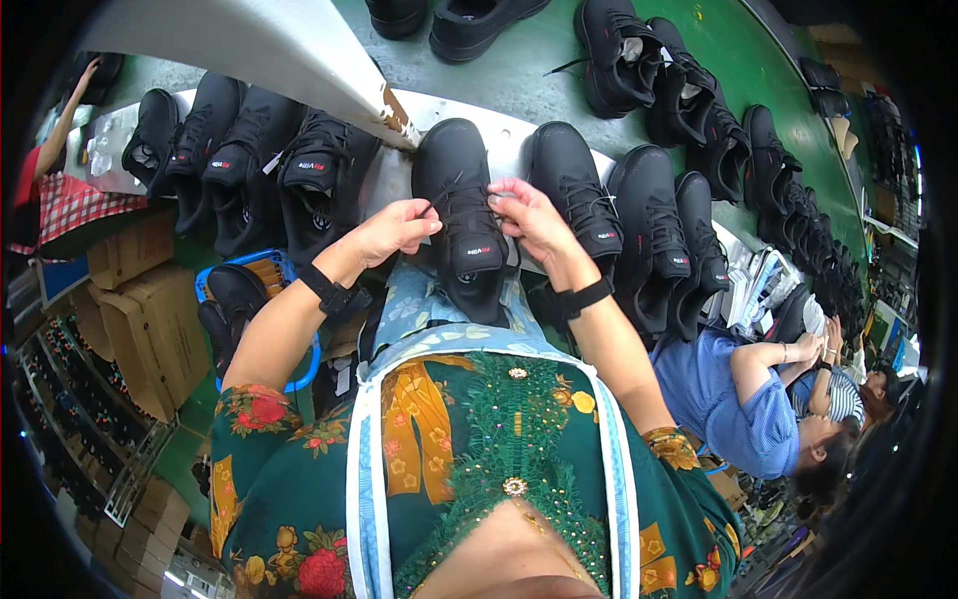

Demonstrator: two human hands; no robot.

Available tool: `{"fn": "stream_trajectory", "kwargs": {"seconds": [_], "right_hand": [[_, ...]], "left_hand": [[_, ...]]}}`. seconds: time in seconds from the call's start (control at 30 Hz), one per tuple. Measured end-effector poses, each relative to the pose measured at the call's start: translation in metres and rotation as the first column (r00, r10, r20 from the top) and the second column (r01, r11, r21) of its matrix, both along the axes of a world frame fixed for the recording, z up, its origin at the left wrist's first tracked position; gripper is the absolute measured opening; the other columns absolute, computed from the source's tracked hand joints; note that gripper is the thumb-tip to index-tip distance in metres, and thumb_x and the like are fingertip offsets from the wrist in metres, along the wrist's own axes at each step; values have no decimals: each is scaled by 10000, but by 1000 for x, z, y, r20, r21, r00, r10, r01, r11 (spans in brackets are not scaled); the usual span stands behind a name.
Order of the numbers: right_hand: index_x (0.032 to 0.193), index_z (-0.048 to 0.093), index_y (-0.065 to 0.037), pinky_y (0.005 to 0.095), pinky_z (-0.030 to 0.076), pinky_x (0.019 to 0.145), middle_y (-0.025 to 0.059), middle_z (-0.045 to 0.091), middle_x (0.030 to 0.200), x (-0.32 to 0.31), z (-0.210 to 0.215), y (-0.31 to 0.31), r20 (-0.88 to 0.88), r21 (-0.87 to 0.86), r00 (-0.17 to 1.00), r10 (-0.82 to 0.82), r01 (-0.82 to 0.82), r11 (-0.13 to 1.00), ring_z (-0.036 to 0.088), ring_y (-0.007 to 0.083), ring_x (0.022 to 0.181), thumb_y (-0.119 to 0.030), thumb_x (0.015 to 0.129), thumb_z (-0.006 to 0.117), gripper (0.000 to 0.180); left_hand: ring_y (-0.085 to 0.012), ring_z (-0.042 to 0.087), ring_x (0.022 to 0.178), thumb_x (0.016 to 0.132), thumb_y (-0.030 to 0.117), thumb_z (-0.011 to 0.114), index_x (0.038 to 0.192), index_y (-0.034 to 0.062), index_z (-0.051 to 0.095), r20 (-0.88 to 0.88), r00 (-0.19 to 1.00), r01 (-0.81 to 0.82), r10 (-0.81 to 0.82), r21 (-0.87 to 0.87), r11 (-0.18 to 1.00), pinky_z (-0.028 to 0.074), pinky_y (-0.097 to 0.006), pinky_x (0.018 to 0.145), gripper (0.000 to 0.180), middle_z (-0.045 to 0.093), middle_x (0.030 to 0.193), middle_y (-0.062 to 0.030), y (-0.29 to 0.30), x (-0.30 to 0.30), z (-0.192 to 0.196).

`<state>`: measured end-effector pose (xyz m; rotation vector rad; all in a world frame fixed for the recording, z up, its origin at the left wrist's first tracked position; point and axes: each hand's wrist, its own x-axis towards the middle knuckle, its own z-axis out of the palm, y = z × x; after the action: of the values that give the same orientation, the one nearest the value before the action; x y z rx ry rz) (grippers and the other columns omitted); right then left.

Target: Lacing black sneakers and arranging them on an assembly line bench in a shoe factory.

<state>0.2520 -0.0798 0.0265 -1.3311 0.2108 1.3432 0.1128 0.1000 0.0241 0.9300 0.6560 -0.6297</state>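
Note:
A black lace-up shoe point(450, 158) stands before me, toe pointing away, its heel toward my apron. My left hand point(399, 228) is at the left side of its lacing, thumb and fingers pinched on a dark shoelace point(429, 210). Across the lacing, my right hand point(532, 217) is also pinched, at the lace on the shoe's right edge; its fingertips cover most of that lace. Just right of the right hand stands another black shoe point(565, 165). Left of my left hand is a similar shoe point(317, 150), turned the same way.
More black shoes point(644, 200) line the metal ledge point(509, 130) on both sides. A white metal post point(299, 60) rises at the left. Shoes also stand on the green surface point(559, 85) beyond. Cardboard boxes point(150, 319) and a blue-framed basket point(299, 374) are lower left; co-workers point(738, 399) sit at right.

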Motion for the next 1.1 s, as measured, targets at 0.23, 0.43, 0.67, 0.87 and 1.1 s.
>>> {"fn": "stream_trajectory", "kwargs": {"seconds": [0.23,0.43,0.67,0.87,1.1], "right_hand": [[1046,558,-34,270,461,717,104,621,869,5,19,-7,724,-204,650,233,-121,971,578,146,805,-127,821,587,245],[962,560,-67,396,475,670,141,606,814,-16,48,6,876,-324,213,433,-407,854,593,342,749,-79,744,590,220],[961,535,-57,434,470,656,167,566,843,-22,32,6,879,-448,-12,478,-366,815,574,362,757,-47,732,547,230],[879,563,-44,410,464,652,175,519,847,-34,18,-11,927,-365,37,373,-136,921,543,361,718,-23,711,562,169],[902,520,-77,182,359,534,-35,520,796,-5,23,-3,199,136,957,211,-240,961,464,32,667,-76,821,590,107]], "left_hand": [[-11,342,531,869,180,560,815,78,525,380,841,-529,386,419,738,271,-182,466,121,410,636,78,-19,-3,0],[-77,521,653,824,141,624,881,-10,581,338,930,-353,147,707,613,431,-223,606,167,554,697,14,-53,-25,22],[-42,389,586,831,130,594,809,50,515,306,952,-157,3,480,863,319,-215,499,115,464,689,46,-26,-16,14],[-10,353,600,847,111,575,853,68,504,307,932,-272,191,249,929,292,-171,517,83,441,730,55,-24,-33,13],[-10,304,525,857,95,562,858,101,455,262,841,-445,473,-161,881,245,-164,468,107,412,720,54,-33,-25,9]]}}
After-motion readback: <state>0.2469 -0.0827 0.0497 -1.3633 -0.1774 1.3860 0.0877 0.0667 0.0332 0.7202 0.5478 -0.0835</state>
